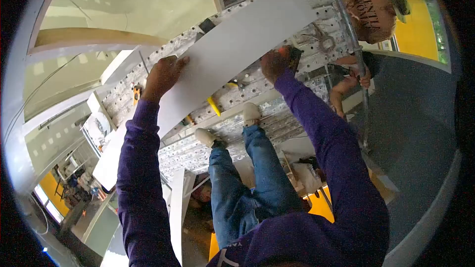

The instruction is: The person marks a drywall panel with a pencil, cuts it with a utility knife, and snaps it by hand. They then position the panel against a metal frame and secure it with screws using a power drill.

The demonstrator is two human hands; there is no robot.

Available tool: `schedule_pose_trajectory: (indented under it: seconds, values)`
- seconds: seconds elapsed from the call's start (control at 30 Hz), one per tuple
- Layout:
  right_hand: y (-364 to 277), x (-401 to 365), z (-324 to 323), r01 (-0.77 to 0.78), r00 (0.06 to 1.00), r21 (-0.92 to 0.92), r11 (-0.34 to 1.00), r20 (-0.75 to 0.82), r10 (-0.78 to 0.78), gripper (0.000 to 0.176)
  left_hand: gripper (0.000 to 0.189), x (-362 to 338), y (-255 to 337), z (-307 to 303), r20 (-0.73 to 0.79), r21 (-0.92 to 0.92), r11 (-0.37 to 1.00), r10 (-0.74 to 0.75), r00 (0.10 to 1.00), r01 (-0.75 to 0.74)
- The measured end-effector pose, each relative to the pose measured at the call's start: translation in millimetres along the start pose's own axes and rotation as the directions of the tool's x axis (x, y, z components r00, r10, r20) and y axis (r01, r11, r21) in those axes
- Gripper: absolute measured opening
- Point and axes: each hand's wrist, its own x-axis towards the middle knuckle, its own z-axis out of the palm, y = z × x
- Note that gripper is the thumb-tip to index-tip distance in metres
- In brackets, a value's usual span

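Note:
A long white board (247, 29) lies at a slant over the scaffold planks (188, 141), its far end at the upper right. My left hand (166, 75) is closed on the board's left edge, the thumb over its face. Beside the right edge, my right hand (275, 65) is wrapped round a black-and-red tool (295, 58); its exact kind is partly hidden by my fingers. A yellow-handled tool (213, 106) rests on the planks between my hands and my feet, with another small yellow and black tool (236, 84) nearby.
My shoes (251, 112) stand on the perforated planks. A metal scaffold pole (352, 34) rises at the right, and a co-worker's hand (365, 78) grips it. A person in a brown top (371, 15) is beyond. An orange and black tool (136, 95) lies left of the board.

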Motion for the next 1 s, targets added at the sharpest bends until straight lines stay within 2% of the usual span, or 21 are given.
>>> schedule_pose_trajectory:
  seconds: [0.07,0.1,0.17,0.27,0.33,0.4,0.47,0.53,0.57,0.6,0.63,0.67,0.7,0.77,0.8,0.83,0.9,0.97,1.0]
  values:
    - [20.0,-13.5,19.0,0.006,0.993,-0.028,1.000,-0.119,-0.009,0.048,0.052,21.7,-1.6,21.0,0.001,0.124,0.992,-0.016,1.000,0.016]
    - [27.7,-21.8,21.4,0.029,0.979,-0.035,0.999,-0.198,-0.035,0.044,0.051,22.9,15.9,14.9,0.006,0.138,0.987,-0.085,0.996,0.084]
    - [20.2,-35.5,-7.3,0.181,0.885,-0.034,0.983,-0.430,-0.178,0.033,0.050,31.3,5.1,31.9,-0.020,0.138,0.989,-0.047,0.999,0.049]
    - [41.1,-37.9,-29.3,0.231,0.860,0.146,0.962,-0.494,-0.132,0.033,0.049,38.0,5.1,41.7,-0.045,0.045,0.998,-0.042,0.998,0.044]
    - [71.5,-26.8,-38.5,0.095,0.971,0.142,0.985,-0.229,-0.060,0.036,0.048,35.9,-7.1,44.4,-0.080,-0.030,0.999,-0.036,0.996,0.033]
    - [104.2,-1.6,-25.5,-0.229,0.962,0.462,0.857,-0.027,0.271,0.029,0.049,29.9,-9.6,40.5,-0.064,-0.012,0.999,-0.048,0.997,0.047]
    - [146.2,34.6,7.7,-0.125,0.992,0.277,0.953,0.032,0.121,0.032,0.050,28.3,-9.7,33.5,-0.062,0.010,0.997,-0.080,0.995,0.081]
    - [205.0,83.9,86.2,0.074,0.997,-0.022,0.997,0.040,-0.073,0.036,0.054,21.8,-12.8,31.9,-0.057,-0.027,0.998,-0.067,0.996,0.065]
    - [242.8,104.4,137.2,0.212,0.977,-0.238,0.948,0.045,-0.207,0.039,0.056,21.5,-14.4,32.5,-0.055,-0.046,0.998,-0.056,0.997,0.053]
    - [298.9,130.1,215.2,0.373,0.905,-0.557,0.742,0.042,-0.424,0.041,0.058,24.1,-22.9,39.9,-0.035,-0.024,0.997,-0.069,0.997,0.068]
    - [287.7,117.9,179.3,0.316,0.938,-0.420,0.850,0.005,-0.347,0.041,0.061,26.7,-36.0,49.6,-0.018,0.000,0.996,-0.092,0.996,0.092]
    - [288.6,106.4,162.9,0.287,0.944,-0.337,0.897,-0.059,-0.324,0.042,0.067,29.8,-44.5,54.8,0.037,0.056,0.996,-0.069,0.997,0.067]
    - [294.2,104.6,160.8,0.292,0.934,-0.298,0.909,-0.118,-0.339,0.043,0.069,28.3,-48.2,59.7,0.071,-0.013,0.988,-0.151,0.986,0.152]
    - [318.6,113.6,187.8,0.382,0.827,-0.349,0.856,-0.285,-0.485,0.045,0.068,22.7,-45.3,65.2,0.076,-0.005,0.992,-0.128,0.989,0.128]
    - [339.1,124.5,211.0,0.402,0.719,-0.409,0.819,-0.413,-0.559,0.047,0.069,16.6,-29.5,47.4,0.115,-0.031,0.972,-0.227,0.967,0.231]
    - [337.4,125.3,194.8,0.387,0.775,-0.333,0.859,-0.388,-0.500,0.045,0.069,16.0,-26.3,47.4,0.110,-0.015,0.962,-0.268,0.957,0.272]
    - [324.8,115.5,154.6,0.259,0.903,-0.170,0.951,-0.306,-0.301,0.042,0.070,9.8,-32.7,46.9,0.077,-0.006,0.951,-0.307,0.949,0.308]
    - [321.9,93.9,119.9,0.078,0.958,0.017,0.997,-0.278,-0.070,0.039,0.069,11.9,-28.7,51.0,0.029,-0.025,0.955,-0.294,0.955,0.294]
    - [317.3,79.7,103.9,0.000,0.959,0.122,0.993,-0.281,0.035,0.038,0.070,12.2,-29.3,52.4,0.058,-0.011,0.947,-0.320,0.946,0.321]
